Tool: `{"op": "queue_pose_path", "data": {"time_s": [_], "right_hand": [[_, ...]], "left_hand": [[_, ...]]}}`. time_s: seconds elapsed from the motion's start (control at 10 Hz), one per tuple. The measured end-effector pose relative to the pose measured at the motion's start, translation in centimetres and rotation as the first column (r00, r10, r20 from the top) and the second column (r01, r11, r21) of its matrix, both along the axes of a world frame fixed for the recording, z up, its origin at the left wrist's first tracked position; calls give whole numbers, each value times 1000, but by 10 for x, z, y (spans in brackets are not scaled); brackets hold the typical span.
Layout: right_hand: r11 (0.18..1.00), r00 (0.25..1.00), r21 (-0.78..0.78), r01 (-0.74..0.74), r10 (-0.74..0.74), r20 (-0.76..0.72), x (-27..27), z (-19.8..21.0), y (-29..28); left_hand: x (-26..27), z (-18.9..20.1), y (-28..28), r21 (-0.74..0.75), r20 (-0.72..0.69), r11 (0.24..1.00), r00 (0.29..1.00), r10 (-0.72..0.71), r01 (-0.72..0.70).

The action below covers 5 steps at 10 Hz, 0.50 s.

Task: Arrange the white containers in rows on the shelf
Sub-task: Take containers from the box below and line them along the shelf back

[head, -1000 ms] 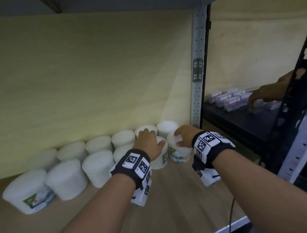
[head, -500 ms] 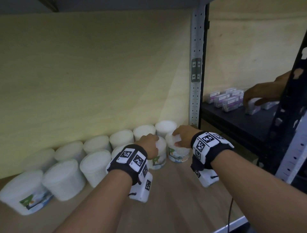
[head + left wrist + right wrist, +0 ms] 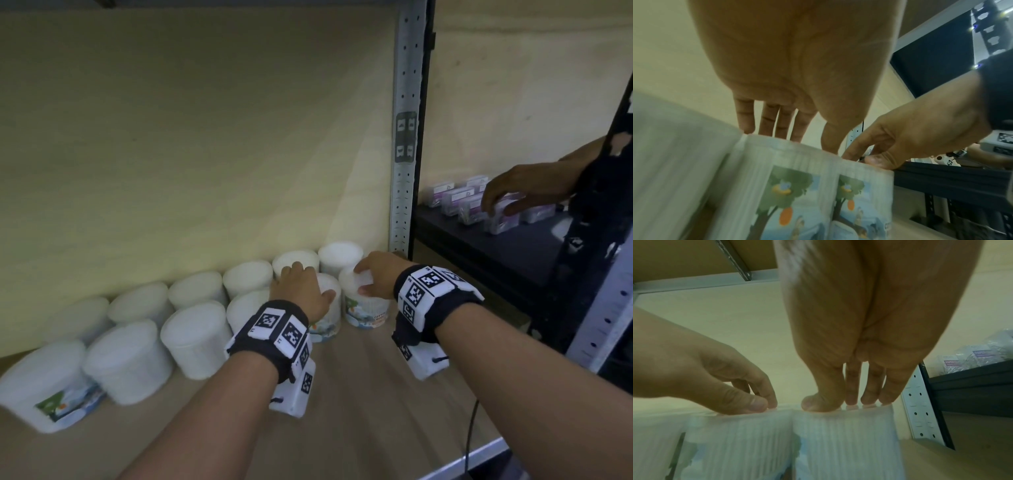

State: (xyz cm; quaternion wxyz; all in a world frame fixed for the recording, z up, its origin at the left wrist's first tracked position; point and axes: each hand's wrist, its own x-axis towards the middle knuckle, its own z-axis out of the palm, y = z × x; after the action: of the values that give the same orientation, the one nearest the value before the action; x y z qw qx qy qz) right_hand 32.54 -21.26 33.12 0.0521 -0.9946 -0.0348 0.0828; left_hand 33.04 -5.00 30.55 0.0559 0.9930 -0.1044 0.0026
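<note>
White lidded containers stand in two rows along the shelf's back wall: a back row [image 3: 246,277] and a front row [image 3: 195,339]. At the front row's right end, my left hand [image 3: 301,287] grips one picture-labelled container [image 3: 329,318] from above, fingers over the lid and thumb on its near rim. My right hand [image 3: 376,277] holds the neighbouring container [image 3: 368,311] the same way. In the left wrist view my left hand [image 3: 797,134] touches its container's [image 3: 797,186] top edge. The right wrist view has my right hand [image 3: 849,400] on the right container [image 3: 844,443], which touches its neighbour.
A perforated metal upright [image 3: 406,137] stands just right of the containers. Beyond it another person's hand [image 3: 513,195] reaches over purple packs [image 3: 459,198] on a dark shelf. Bare wooden shelf [image 3: 342,411] lies before the rows, ending at a metal front edge [image 3: 472,459].
My hands stay on the same two front-row containers and have hardly shifted. The other person's hand has moved left onto the purple packs.
</note>
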Motion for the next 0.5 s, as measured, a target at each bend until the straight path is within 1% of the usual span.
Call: {"op": "queue_pose_path", "data": {"time_s": [0.2,0.4,0.5], "right_hand": [[1000,1000,18,6,-6,0,1,0,0],[1000,1000,26,8,-8,-2,2,-1,0],[1000,1000,23,7,-7,-3,1,-1,-1]], "left_hand": [[2,3,2,-1,-37,999,998,-46,46],[3,9,4,-35,-156,992,980,-126,122],[-1,7,2,-116,-71,987,991,-116,108]]}}
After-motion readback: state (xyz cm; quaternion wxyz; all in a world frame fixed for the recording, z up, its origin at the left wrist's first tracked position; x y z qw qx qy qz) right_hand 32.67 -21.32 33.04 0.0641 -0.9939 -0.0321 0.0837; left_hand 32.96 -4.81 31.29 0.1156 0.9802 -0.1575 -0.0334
